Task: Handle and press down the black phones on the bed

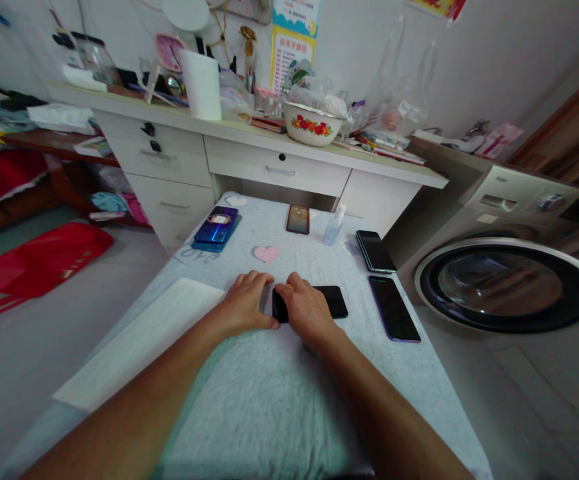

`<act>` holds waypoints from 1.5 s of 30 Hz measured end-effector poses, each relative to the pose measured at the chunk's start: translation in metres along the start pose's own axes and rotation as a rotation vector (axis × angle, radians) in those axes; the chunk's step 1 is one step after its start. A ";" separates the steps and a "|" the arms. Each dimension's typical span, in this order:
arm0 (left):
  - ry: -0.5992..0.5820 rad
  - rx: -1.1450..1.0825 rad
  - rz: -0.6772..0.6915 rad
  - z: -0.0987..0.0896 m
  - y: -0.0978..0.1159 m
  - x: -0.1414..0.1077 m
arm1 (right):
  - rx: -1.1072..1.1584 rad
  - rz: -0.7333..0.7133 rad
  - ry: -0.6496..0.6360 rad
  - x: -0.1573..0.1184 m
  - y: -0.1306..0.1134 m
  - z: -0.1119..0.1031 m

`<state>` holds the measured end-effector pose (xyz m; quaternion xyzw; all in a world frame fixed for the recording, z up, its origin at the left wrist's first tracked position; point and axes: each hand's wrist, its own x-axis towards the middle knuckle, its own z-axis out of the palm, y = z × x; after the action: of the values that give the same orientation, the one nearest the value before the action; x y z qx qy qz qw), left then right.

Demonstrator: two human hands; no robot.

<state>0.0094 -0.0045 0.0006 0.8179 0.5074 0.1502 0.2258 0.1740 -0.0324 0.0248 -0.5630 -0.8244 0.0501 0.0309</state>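
Note:
A black smartphone (336, 302) lies flat on the cloth-covered table, its long side running left to right. My left hand (246, 303) is at its left end, thumb at the near corner and index finger at the far corner, bracing it. Across the middle of the screen rests my right hand (306, 307), fingers curled down and pressed together on the glass. Whatever may be under those fingertips is hidden. Beyond the phone stands a clear spray bottle (333, 227) with bluish liquid. A whitish folded cloth or sheet (144, 340) lies beside my left forearm.
At right lie a purple-edged phone (394, 309) and stacked phones (376, 251). Blue phones (216, 227) are stacked at far left, and a brown-toned phone (298, 219) lies at the back. A white desk (279, 163) stands behind, a washing machine (504, 280) to the right.

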 end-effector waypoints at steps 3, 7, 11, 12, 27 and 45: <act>-0.018 0.004 0.000 -0.001 0.000 0.000 | -0.010 0.033 0.008 -0.002 0.006 0.000; -0.026 0.004 0.002 -0.001 0.000 0.000 | -0.032 0.071 0.015 -0.005 0.012 -0.002; -0.017 0.008 0.005 0.000 -0.001 0.001 | -0.029 0.102 -0.001 -0.006 0.011 -0.003; -0.012 0.007 0.007 0.000 -0.002 0.001 | -0.025 0.095 -0.001 -0.006 0.010 -0.003; -0.017 0.013 0.004 0.000 -0.001 0.000 | -0.027 0.004 0.041 -0.001 0.004 0.004; -0.045 0.030 0.032 -0.002 -0.003 0.000 | -0.073 0.264 -0.033 -0.021 0.046 -0.006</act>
<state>0.0067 -0.0029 0.0007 0.8325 0.4911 0.1278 0.2225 0.2253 -0.0353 0.0252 -0.6665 -0.7447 0.0329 -0.0098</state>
